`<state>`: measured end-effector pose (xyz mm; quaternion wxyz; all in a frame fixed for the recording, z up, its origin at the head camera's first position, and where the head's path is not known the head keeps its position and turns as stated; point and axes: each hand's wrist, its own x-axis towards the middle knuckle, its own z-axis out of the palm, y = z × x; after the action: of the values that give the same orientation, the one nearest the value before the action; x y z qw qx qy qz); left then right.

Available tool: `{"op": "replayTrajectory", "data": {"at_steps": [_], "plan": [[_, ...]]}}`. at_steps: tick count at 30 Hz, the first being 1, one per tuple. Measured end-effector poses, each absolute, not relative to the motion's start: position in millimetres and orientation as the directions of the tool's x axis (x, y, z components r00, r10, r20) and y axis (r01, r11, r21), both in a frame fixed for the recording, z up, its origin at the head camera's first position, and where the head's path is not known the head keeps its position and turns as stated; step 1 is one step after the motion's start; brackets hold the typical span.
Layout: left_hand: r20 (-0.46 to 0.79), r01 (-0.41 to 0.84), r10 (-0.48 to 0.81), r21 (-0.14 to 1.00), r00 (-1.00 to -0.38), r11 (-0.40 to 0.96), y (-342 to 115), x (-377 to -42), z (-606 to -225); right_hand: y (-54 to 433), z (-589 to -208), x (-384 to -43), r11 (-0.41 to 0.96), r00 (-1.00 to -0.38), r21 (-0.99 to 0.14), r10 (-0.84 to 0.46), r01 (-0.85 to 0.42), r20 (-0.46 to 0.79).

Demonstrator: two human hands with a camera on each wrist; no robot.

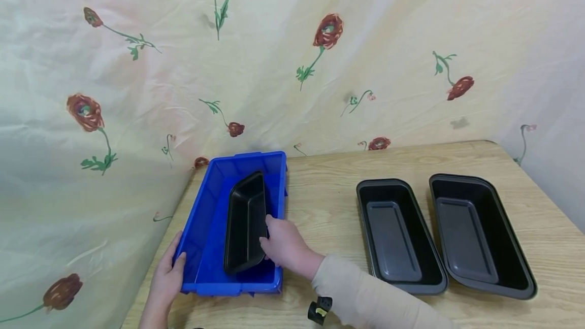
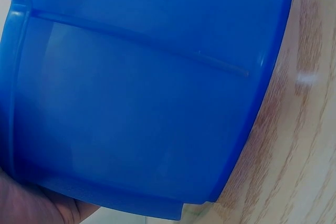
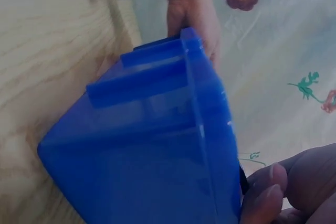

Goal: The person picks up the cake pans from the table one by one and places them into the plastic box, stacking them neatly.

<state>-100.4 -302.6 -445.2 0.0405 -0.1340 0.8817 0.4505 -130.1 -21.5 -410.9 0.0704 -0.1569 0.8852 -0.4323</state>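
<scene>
**Black rectangular loaf pan (image 1: pixel 245 232) held tilted inside blue rectangular plastic crate (image 1: pixel 212 227)**

The pan sits within the crate's walls, its length running roughly with the crate's, its right long side raised; whether its lower edge bears on the crate floor cannot be told. The right hand (image 1: pixel 290 245) pinches the pan's right long rim between thumb and fingers; the left hand (image 1: pixel 166 275) grips the crate's left rim by the near corner, thumb on the rim, the other fingers partly hidden.

Handling, in judgement: the pan looks like thin coated metal, hence light, stiff and hardly fragile; its smooth finish may slip or scratch; the rim appears the soundest hold, at mid-length of a long side or at both short ends; the crate seems light and fairly rigid, best steadied by its rim.

Surface: a pale wood-grain table (image 1: pixel 320 192), apparently smooth; a dark grey rectangular loaf tin (image 1: pixel 395 240) and a matching grey tin (image 1: pixel 466 240) stand upright on it, well apart from the crate, side by side; contact between their near ends is uncertain. Room: a creased cream sheet (image 1: pixel 274 55), printed with red flowers and green stems, hangs behind and to the left.
</scene>
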Motion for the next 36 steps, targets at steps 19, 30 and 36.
{"op": "replayTrajectory", "data": {"at_steps": [19, 30, 36], "plan": [[-0.198, -0.279, -0.203, 0.785, -0.959, 0.554, -303.9, -100.5, -447.2, -44.8, -415.6, -134.1, 0.89, -0.891, -0.139, -0.401, -0.434, 0.213], [-0.185, -0.265, -0.195, 0.782, -0.963, 0.565, -303.2, -101.7, -446.1, -54.2, -418.6, -131.9, 0.906, -0.877, 0.036, -0.418, -0.422, 0.235], [-0.179, -0.26, -0.195, 0.781, -0.964, 0.568, -304.0, -100.6, -447.1, -52.4, -420.7, -129.4, 0.907, -0.875, 0.068, -0.418, -0.415, 0.244]]}}
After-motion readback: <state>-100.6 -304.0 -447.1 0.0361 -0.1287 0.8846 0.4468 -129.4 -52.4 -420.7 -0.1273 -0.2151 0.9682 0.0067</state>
